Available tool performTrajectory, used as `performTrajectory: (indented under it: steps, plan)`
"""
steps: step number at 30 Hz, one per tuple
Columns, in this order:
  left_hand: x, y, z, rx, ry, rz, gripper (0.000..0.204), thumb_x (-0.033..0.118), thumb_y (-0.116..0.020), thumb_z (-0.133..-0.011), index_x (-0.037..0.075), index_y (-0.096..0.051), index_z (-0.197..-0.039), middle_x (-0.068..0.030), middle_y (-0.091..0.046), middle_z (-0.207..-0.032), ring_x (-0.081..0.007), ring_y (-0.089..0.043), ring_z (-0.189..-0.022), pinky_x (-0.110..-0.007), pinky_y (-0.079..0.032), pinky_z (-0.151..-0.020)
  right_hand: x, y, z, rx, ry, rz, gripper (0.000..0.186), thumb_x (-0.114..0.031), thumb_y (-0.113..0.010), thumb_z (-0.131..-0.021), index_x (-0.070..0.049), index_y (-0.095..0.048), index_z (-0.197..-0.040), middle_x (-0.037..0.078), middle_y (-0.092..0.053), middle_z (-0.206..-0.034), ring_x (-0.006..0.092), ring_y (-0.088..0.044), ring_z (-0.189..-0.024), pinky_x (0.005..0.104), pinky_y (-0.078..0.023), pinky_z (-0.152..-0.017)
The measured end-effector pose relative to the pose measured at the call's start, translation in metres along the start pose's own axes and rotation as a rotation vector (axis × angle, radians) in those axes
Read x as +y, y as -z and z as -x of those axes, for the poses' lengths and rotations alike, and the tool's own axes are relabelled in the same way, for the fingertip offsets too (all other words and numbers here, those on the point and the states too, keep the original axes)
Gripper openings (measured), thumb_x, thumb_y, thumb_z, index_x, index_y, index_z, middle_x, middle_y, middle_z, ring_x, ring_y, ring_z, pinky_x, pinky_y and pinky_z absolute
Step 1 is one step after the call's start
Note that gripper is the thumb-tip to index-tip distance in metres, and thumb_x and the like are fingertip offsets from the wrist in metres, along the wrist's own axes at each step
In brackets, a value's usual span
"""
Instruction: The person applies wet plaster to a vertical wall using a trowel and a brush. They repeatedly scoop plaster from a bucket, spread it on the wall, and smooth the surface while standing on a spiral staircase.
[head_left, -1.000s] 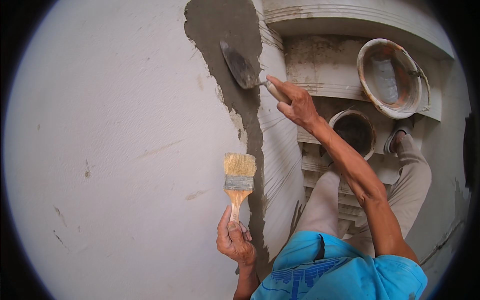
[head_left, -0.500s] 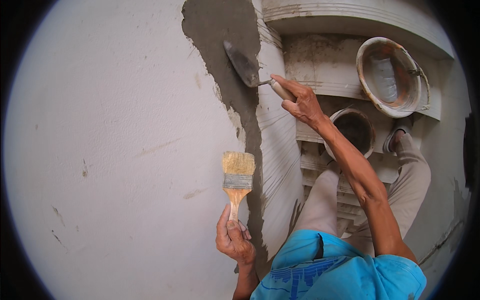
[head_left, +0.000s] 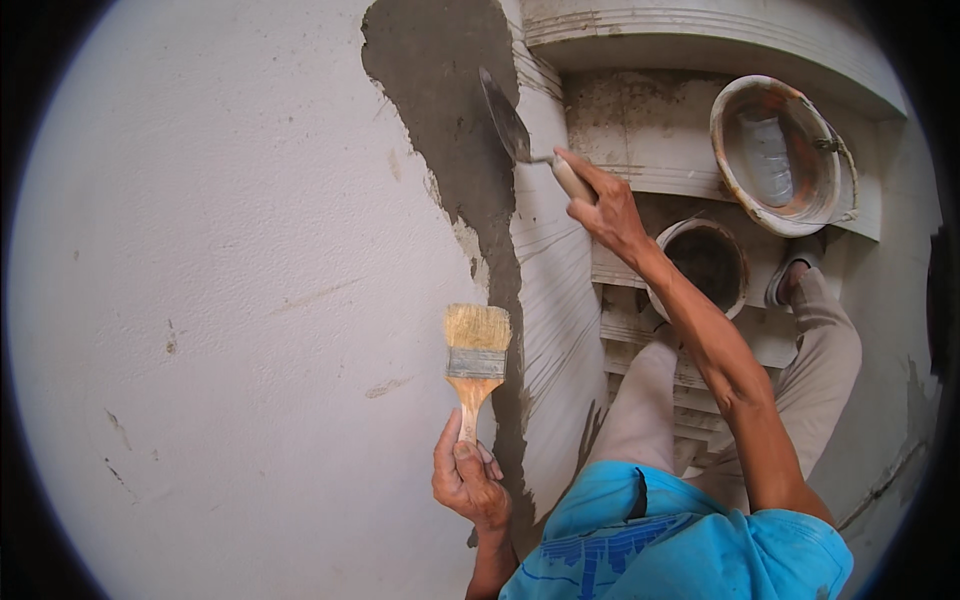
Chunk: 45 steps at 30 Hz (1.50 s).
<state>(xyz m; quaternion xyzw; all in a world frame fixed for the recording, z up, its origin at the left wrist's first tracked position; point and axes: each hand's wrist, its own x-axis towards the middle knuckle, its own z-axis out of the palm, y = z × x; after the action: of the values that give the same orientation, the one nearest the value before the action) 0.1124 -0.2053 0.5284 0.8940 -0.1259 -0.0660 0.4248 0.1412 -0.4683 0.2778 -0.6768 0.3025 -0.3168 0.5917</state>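
Note:
My right hand (head_left: 607, 207) is closed round the pale handle of a pointed trowel (head_left: 506, 118). The blade lies at the right part of a strip of wet grey mortar (head_left: 430, 60), tilted with one edge toward the wall; whether it touches cannot be told. That strip runs down the white wall (head_left: 230, 230), wide at the top and narrow lower down. Lower, my left hand (head_left: 472, 480) grips the wooden handle of a flat paintbrush (head_left: 477, 345), bristles up, in front of the wall and the mortar's left edge.
Stairs (head_left: 640, 130) curve along the right. On them stand a bucket (head_left: 722, 112) holding a clear bottle-like thing and, lower, a second bucket (head_left: 748, 262) with dark grey contents. My legs and one shoe (head_left: 782, 282) are beside the buckets.
The trowel has shifted a little right and turned, so its blade shows narrower and steeper. My right hand moved slightly right with it. The left hand and paintbrush have stayed put.

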Motion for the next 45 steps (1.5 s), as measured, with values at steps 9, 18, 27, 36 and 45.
performTrajectory:
  steps: [9, 18, 27, 36, 45]
  plan:
    - [-0.002, 0.002, 0.001, -0.003, 0.014, 0.005, 0.038, 0.016, -0.047, -0.108, -0.01, -0.058, -0.133, 0.0, -0.045, -0.069, -0.0027, -0.036, -0.051, -0.018, -0.034, -0.04, 0.006, -0.021, 0.006, -0.022, 0.081, 0.035, 0.074, -0.006, -0.059, -0.072, -0.014, -0.055, -0.146, 0.021, -0.069, -0.101, 0.0368, -0.067, -0.088, 0.045, -0.052, -0.083]
    - [0.0, -0.002, -0.002, -0.015, 0.036, -0.008, 0.039, 0.018, -0.048, -0.107, -0.009, -0.058, -0.133, -0.0004, -0.046, -0.068, -0.0026, -0.035, -0.049, -0.018, -0.033, -0.04, 0.006, -0.003, -0.001, 0.011, 0.008, -0.012, 0.075, -0.007, -0.059, -0.071, -0.014, -0.055, -0.146, 0.025, -0.069, -0.119, 0.0397, -0.069, -0.096, 0.0436, -0.053, -0.088]
    - [-0.003, -0.001, 0.001, 0.002, 0.049, -0.015, 0.04, 0.02, -0.048, -0.107, -0.009, -0.058, -0.133, -0.0012, -0.047, -0.067, -0.0029, -0.035, -0.048, -0.019, -0.032, -0.04, 0.015, -0.01, -0.009, -0.097, 0.147, 0.041, 0.078, -0.007, -0.061, -0.069, -0.016, -0.056, -0.147, 0.017, -0.067, -0.093, 0.0321, -0.063, -0.078, 0.0425, -0.052, -0.079]
    - [-0.001, -0.004, -0.003, -0.001, 0.01, 0.0, 0.039, 0.018, -0.047, -0.107, -0.009, -0.058, -0.133, -0.0005, -0.046, -0.068, -0.0025, -0.035, -0.048, -0.018, -0.033, -0.038, 0.006, -0.003, 0.003, -0.018, 0.082, -0.051, 0.075, -0.006, -0.06, -0.07, -0.015, -0.057, -0.145, 0.017, -0.068, -0.094, 0.0333, -0.065, -0.082, 0.0423, -0.053, -0.08]
    - [0.001, -0.002, -0.001, 0.0, 0.061, 0.005, 0.038, 0.017, -0.049, -0.107, -0.008, -0.06, -0.133, -0.0046, -0.055, -0.07, -0.0055, -0.043, -0.052, -0.021, -0.037, -0.045, 0.003, 0.003, 0.039, -0.339, -0.003, -0.002, 0.077, -0.006, -0.059, -0.068, -0.012, -0.058, -0.145, 0.016, -0.067, -0.097, 0.0297, -0.063, -0.081, 0.0367, -0.053, -0.082]
